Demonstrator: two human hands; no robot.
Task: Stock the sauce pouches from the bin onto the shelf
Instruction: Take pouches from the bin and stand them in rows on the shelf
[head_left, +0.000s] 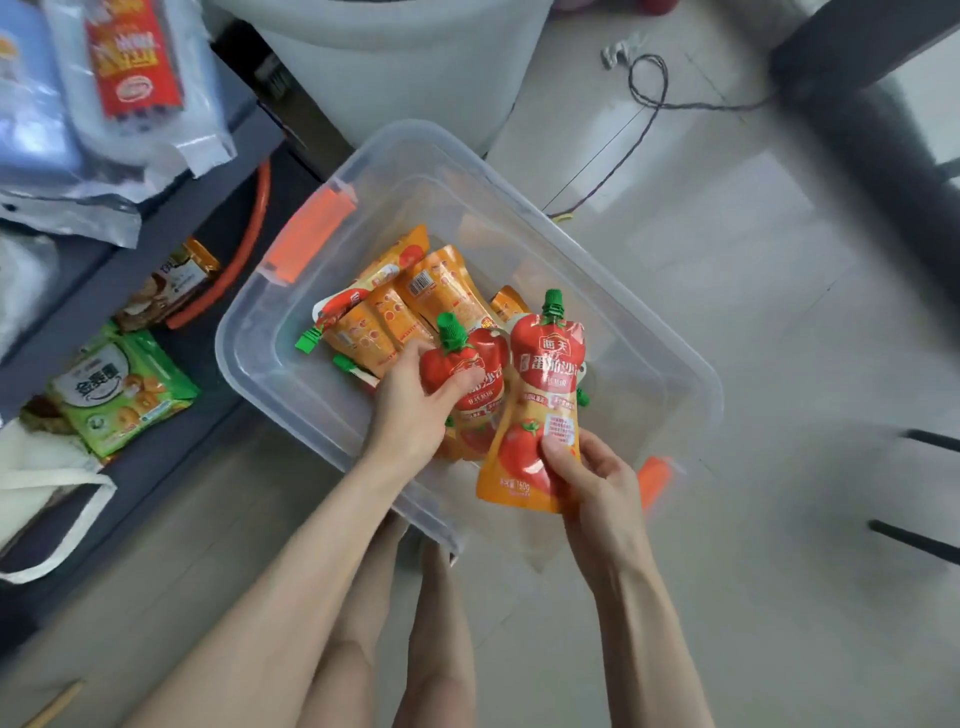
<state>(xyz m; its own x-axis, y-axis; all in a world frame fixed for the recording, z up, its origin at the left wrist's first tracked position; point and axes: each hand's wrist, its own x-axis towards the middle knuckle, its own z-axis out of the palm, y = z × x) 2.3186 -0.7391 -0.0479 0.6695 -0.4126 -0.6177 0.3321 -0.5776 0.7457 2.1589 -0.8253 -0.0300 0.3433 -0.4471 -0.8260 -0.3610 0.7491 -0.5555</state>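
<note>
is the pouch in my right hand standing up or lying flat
Upright. The right hand grips the pouch by its bottom edge, green cap pointing up, lifted above the bin.

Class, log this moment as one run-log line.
left hand: grips red-orange sauce pouch | right hand: holds second pouch | clear plastic bin: pouches remain

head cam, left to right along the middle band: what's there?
Green snack packet on the shelf → clear bin → left hand gripping a sauce pouch → right hand holding a second pouch → bare tiled floor.
</note>
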